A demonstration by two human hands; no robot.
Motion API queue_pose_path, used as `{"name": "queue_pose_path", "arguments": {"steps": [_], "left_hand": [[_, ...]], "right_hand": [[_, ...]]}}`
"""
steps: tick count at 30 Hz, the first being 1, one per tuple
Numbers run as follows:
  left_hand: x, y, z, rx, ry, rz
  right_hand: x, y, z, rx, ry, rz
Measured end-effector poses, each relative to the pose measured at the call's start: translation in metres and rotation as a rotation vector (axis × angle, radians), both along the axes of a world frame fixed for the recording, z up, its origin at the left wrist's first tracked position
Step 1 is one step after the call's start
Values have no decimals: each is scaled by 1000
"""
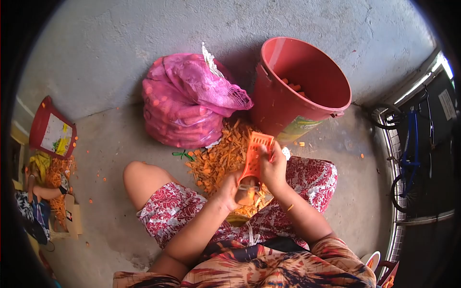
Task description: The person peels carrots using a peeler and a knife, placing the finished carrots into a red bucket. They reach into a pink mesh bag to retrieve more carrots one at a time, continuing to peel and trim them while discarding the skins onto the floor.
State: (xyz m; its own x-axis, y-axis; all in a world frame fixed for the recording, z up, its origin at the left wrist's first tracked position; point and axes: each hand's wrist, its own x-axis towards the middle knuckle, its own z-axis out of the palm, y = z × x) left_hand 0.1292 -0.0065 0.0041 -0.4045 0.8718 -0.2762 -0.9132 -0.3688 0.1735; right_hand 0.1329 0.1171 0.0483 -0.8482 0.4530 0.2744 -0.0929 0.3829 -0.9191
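Observation:
Between my hands is an orange slotted plastic tool (260, 140), tilted, its perforated end up near my right hand. My left hand (231, 191) is closed round its lower part, with an orange piece, probably carrot, at the palm; the exact grip is unclear. My right hand (272, 165) is wrapped on the tool's upper edge, and whether it also holds something else is hidden. Below and beyond them lies a heap of orange peelings and pieces (211, 165) on the floor, reaching between my legs.
A pink mesh sack (180, 105) full of carrots stands by the wall, beside a tall red bucket (273, 96) with orange pieces inside. At far left are another red bucket (39, 126), a cardboard box (73, 216) and another person. A blue bicycle (410, 153) is at right.

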Motion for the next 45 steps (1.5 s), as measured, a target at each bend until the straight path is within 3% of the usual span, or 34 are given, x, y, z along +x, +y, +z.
{"name": "queue_pose_path", "arguments": {"steps": [5, 7, 10, 13, 18, 27, 29, 31, 32, 33, 35, 36, 37, 39, 43, 45], "left_hand": [[21, -1, 14, 187, -72, -199], [20, -3, 18, 178, -63, -170], [12, -6, 14, 14, -92, -93], [0, -5, -3, 89, -50, -90], [-10, 6, 18, -86, -7, 84], [-5, 1, 10, 86, -1, 96], [-10, 1, 17, 9, 40, 66], [-6, 0, 12, 111, -44, -4], [-2, -1, 10, 163, -88, -39], [4, 0, 12, 97, -32, -42], [16, -5, 2, 120, -27, -101], [16, -5, -1, 206, -111, -102], [16, -6, -2, 81, -109, -48], [14, -5, 0, -171, -111, 49], [0, 0, -16, 84, -72, 23], [-3, 6, -16, 8, -54, 46]], "right_hand": [[-59, 74, -12, 255, 51, -435], [-63, 81, 1, -64, 78, -352], [-50, 65, 8, -167, 16, -195], [-25, 26, 22, -358, 5, -65], [9, -10, 21, -68, -11, 69], [7, -10, 4, -145, -67, 96], [3, -10, 5, -138, -44, 43], [-4, 0, 12, -159, -109, -52], [-11, 13, 12, -39, -33, -134], [-24, 42, -24, -29, -53, -252], [-30, 65, -13, -173, -18, -383], [-31, 68, -6, -205, 89, -366], [-29, 67, 0, -237, 189, -350], [-16, 62, 4, -288, 28, -288], [2, 35, 8, -379, -121, -73], [8, 15, 18, -383, -122, -1]]}}
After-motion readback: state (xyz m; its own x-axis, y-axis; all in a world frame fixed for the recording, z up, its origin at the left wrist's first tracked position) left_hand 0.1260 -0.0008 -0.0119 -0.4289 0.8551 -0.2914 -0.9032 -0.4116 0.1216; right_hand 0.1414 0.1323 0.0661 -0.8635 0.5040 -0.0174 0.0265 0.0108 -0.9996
